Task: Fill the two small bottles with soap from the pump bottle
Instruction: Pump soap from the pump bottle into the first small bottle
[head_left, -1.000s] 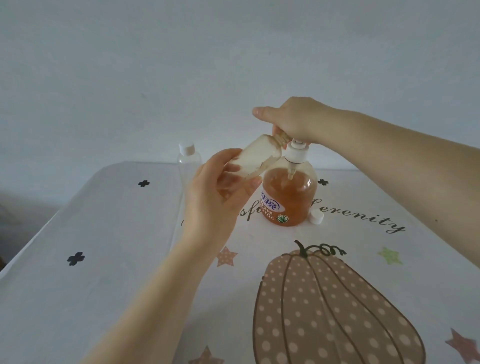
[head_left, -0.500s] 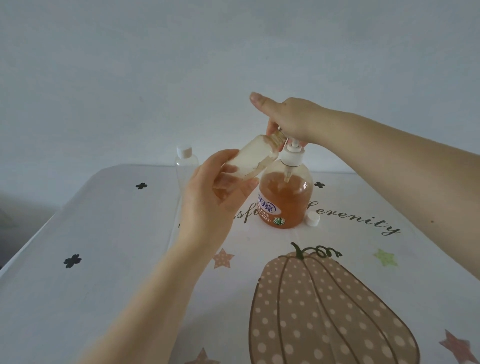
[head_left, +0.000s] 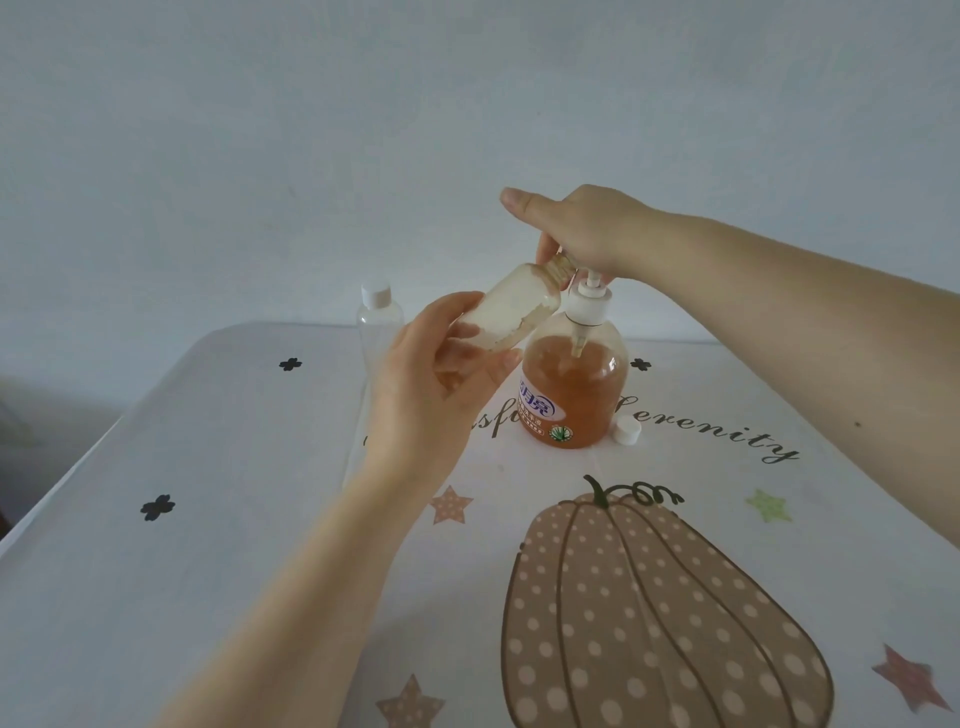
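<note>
The pump bottle (head_left: 574, 384) holds orange soap and stands on the table just behind the pumpkin print. My right hand (head_left: 582, 231) lies on its white pump head, thumb stretched out to the left. My left hand (head_left: 436, 379) grips a small clear bottle (head_left: 511, 306), tilted with its open mouth up under the pump spout. Its inside is smeared with whitish soap. A second small bottle (head_left: 379, 325), clear and capped in white, stands upright behind my left hand. A loose white cap (head_left: 627, 431) lies right of the pump bottle.
The table wears a white cloth (head_left: 208, 519) printed with a spotted pumpkin, stars, black flowers and script lettering. Its left edge runs diagonally at lower left. A plain pale wall stands behind.
The pump head has risen a little under my right hand, and the thumb has lifted and stretched out. The small bottle stays at the spout.
</note>
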